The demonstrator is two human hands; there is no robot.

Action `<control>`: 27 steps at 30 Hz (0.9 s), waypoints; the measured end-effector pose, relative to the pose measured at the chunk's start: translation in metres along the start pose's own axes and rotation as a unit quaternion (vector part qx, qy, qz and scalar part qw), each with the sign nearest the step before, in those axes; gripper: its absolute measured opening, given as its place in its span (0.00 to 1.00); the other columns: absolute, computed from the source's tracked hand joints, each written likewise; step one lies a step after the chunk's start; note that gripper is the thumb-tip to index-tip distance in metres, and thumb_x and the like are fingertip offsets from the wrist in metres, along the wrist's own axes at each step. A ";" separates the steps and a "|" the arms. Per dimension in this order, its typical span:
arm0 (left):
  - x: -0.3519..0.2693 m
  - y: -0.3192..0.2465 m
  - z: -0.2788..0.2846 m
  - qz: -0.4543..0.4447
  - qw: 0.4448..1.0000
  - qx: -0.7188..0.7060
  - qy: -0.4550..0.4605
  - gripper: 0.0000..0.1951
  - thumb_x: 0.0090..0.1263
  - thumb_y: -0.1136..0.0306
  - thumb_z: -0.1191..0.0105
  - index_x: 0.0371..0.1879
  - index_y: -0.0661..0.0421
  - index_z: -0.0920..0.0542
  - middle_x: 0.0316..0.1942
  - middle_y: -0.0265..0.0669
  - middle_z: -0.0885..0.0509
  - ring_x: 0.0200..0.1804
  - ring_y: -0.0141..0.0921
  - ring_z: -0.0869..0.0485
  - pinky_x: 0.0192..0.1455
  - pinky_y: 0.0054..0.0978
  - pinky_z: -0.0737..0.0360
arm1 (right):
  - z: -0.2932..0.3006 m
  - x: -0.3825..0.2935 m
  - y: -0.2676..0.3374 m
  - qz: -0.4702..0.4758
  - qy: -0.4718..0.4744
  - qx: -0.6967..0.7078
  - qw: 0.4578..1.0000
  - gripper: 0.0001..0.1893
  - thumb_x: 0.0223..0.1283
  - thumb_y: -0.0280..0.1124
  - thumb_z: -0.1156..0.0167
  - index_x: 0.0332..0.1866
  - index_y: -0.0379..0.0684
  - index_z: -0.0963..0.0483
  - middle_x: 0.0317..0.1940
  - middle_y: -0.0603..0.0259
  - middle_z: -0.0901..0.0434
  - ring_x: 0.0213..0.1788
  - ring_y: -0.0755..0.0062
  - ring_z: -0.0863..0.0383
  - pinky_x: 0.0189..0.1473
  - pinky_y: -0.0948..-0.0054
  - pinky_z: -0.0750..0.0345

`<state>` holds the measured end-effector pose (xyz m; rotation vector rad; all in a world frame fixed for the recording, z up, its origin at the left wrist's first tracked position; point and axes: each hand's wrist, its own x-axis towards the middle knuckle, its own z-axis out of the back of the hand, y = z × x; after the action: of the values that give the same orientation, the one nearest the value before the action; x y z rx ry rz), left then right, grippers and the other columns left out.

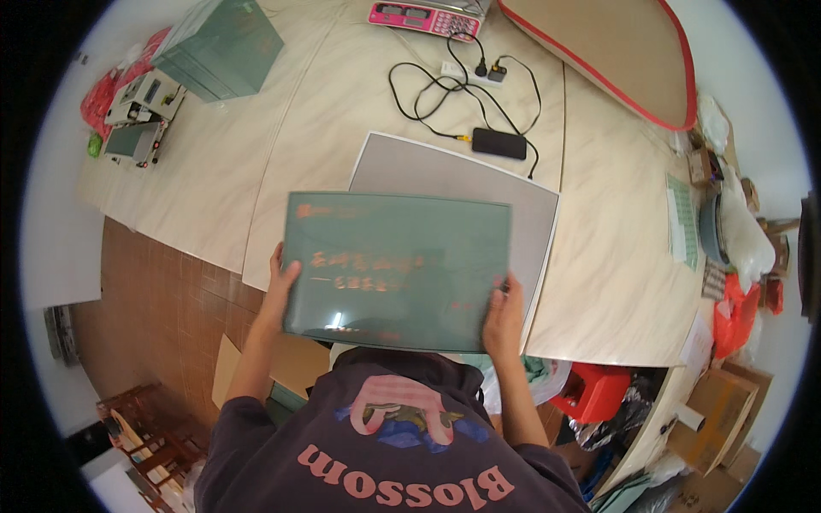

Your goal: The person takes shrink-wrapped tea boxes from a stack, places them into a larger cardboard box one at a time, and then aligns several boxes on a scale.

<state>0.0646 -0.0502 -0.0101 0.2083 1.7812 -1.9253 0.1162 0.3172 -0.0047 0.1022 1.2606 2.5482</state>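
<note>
A flat green box with gold writing and a glossy surface is held up before my chest. My left hand grips its left edge, the thumb lying over the front. On the opposite edge, my right hand holds the box near its lower right corner. Behind and partly hidden by the box, a grey panel with a white frame lies on the marble-patterned table. Just beyond that panel is a black phone-like device with a cable plugged into its left end.
Black cables run to a white power strip near a pink weighing scale. A green box stack stands at far left beside a small white machine. A red-edged board lies far right. A red plastic stool sits under the table.
</note>
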 end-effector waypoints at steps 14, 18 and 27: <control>-0.149 -0.078 0.058 -0.313 0.945 0.033 -0.091 0.54 0.50 0.42 0.34 0.72 0.54 0.47 0.64 0.49 0.37 0.66 0.42 0.36 0.67 0.41 0.38 | -0.052 0.112 0.062 -0.067 0.158 0.441 0.881 0.25 0.73 0.50 0.64 0.55 0.40 0.28 0.43 0.62 0.22 0.49 0.67 0.25 0.54 0.67 0.29; -0.202 -0.100 0.068 -0.566 0.767 0.296 -0.063 0.49 0.39 0.48 0.29 0.68 0.38 0.35 0.59 0.42 0.31 0.62 0.38 0.32 0.63 0.41 0.37 | -0.093 0.112 0.055 -0.125 0.281 0.595 0.743 0.26 0.73 0.50 0.65 0.56 0.40 0.29 0.44 0.61 0.22 0.50 0.66 0.25 0.55 0.67 0.29; -0.276 -0.082 0.134 -0.633 0.597 0.493 -0.003 0.68 0.11 0.46 0.32 0.72 0.25 0.46 0.68 0.32 0.36 0.67 0.28 0.35 0.66 0.34 0.45 | -0.176 0.026 0.092 -0.195 0.361 0.602 0.685 0.26 0.73 0.51 0.65 0.57 0.40 0.29 0.46 0.60 0.22 0.51 0.65 0.25 0.56 0.66 0.30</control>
<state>0.2943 -0.1076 0.2010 -0.9979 0.3627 -3.6704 0.0361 0.1372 -0.0419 -0.8651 2.6507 0.9712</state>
